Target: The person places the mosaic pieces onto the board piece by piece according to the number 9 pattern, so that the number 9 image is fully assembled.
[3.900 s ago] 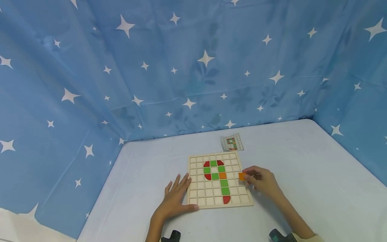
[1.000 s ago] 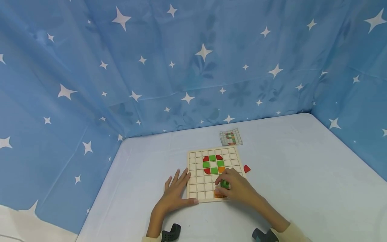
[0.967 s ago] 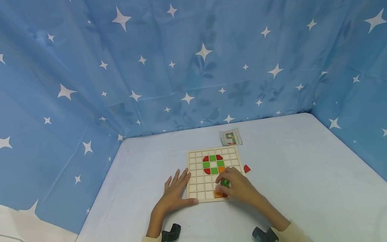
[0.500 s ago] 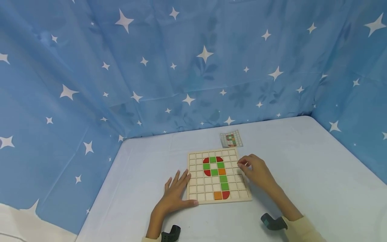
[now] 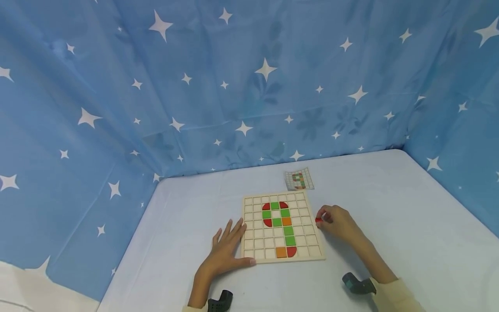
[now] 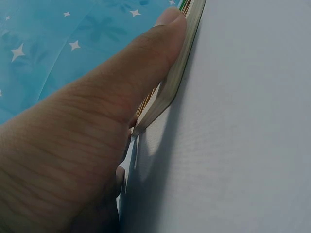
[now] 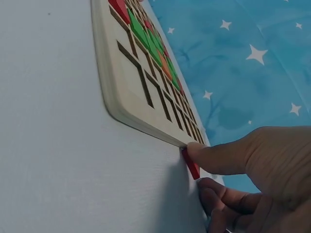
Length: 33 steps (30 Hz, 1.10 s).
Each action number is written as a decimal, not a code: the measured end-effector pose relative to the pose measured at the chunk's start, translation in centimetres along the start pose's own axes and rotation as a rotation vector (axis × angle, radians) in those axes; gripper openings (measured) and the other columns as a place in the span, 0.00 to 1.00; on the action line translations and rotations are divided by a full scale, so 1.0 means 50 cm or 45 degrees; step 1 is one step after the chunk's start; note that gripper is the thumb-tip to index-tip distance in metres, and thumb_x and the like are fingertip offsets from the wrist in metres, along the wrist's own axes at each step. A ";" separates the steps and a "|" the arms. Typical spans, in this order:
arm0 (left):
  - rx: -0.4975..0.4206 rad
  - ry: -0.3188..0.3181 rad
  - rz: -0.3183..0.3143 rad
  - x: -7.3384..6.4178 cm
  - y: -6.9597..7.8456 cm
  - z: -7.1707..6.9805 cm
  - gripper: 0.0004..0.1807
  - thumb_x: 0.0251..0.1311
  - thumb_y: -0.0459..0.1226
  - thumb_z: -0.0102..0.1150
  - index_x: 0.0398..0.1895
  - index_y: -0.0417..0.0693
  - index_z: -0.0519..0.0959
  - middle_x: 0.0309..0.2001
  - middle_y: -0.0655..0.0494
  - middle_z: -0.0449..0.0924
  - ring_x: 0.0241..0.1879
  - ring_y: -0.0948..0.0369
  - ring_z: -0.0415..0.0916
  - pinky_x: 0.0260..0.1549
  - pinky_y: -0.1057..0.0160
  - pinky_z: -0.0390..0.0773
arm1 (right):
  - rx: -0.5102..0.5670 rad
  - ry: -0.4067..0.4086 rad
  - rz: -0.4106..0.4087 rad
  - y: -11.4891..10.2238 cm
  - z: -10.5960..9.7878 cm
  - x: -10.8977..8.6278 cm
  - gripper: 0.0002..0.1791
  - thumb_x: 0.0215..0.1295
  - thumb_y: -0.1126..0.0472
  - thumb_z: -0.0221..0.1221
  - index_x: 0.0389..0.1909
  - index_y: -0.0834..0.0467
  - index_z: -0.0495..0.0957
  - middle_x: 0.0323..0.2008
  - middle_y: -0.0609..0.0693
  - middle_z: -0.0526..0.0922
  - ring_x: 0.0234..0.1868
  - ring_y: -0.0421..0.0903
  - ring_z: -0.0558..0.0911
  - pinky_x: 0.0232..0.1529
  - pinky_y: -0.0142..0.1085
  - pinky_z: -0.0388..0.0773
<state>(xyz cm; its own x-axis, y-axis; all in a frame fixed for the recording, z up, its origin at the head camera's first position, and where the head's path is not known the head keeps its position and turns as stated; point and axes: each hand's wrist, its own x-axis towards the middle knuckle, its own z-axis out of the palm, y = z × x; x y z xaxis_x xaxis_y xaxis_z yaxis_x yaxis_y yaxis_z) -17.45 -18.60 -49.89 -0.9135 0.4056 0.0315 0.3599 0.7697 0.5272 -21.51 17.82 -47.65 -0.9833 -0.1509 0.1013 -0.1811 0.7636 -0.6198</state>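
Observation:
A wooden grid board [image 5: 257, 242] lies on the white table, with red, green and orange tiles set in its cells in a shape like a 9. The orange tile [image 5: 281, 252] fills a cell in the nearest row, left of a red quarter-round tile [image 5: 291, 251]. My left hand [image 5: 225, 253] rests along the board's left edge, fingers spread, thumb on the near rim. Beside the right edge, my right hand [image 5: 341, 223] pinches a red tile [image 7: 191, 164] between thumb and fingers. That tile is tilted, close to the board's side; its full outline is partly hidden.
A small printed card [image 5: 299, 179] with a coloured grid pattern lies behind the board. Blue star-patterned curtain [image 5: 249, 86] stands around the back and sides of the table [image 5: 187, 216]. Dark wrist devices [image 5: 356, 284] sit at both wrists.
The orange tile now lies in the near row, and my right hand has left it. That hand has moved to the right of the board and picked at the red tile there. The left hand stays put.

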 end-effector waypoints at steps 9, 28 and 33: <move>0.005 -0.007 -0.003 0.002 0.003 -0.004 0.58 0.46 0.65 0.66 0.77 0.53 0.54 0.79 0.58 0.45 0.79 0.47 0.35 0.71 0.35 0.35 | -0.031 -0.065 0.040 0.002 -0.005 0.004 0.11 0.56 0.65 0.68 0.40 0.58 0.81 0.30 0.51 0.78 0.32 0.45 0.74 0.32 0.36 0.72; -0.001 -0.015 -0.011 -0.002 -0.001 0.001 0.58 0.46 0.65 0.66 0.77 0.53 0.54 0.79 0.57 0.45 0.79 0.46 0.35 0.70 0.35 0.35 | -0.051 -0.270 0.079 0.012 -0.044 -0.007 0.16 0.49 0.63 0.73 0.32 0.62 0.76 0.28 0.51 0.76 0.31 0.45 0.72 0.31 0.36 0.72; -0.006 -0.009 -0.005 0.000 0.001 -0.001 0.57 0.46 0.65 0.66 0.77 0.53 0.54 0.79 0.57 0.45 0.79 0.46 0.35 0.70 0.35 0.35 | -0.017 -0.270 0.098 0.012 -0.053 -0.009 0.17 0.48 0.63 0.73 0.30 0.62 0.73 0.26 0.50 0.74 0.29 0.45 0.72 0.30 0.36 0.70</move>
<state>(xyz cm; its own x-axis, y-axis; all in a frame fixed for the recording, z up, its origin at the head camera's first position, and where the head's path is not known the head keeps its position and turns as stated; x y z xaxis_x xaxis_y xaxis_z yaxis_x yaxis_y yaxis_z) -17.47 -18.59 -49.81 -0.9135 0.4061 0.0238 0.3557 0.7689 0.5314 -21.21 20.02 -45.99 -0.9692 -0.2190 -0.1126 -0.1069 0.7860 -0.6089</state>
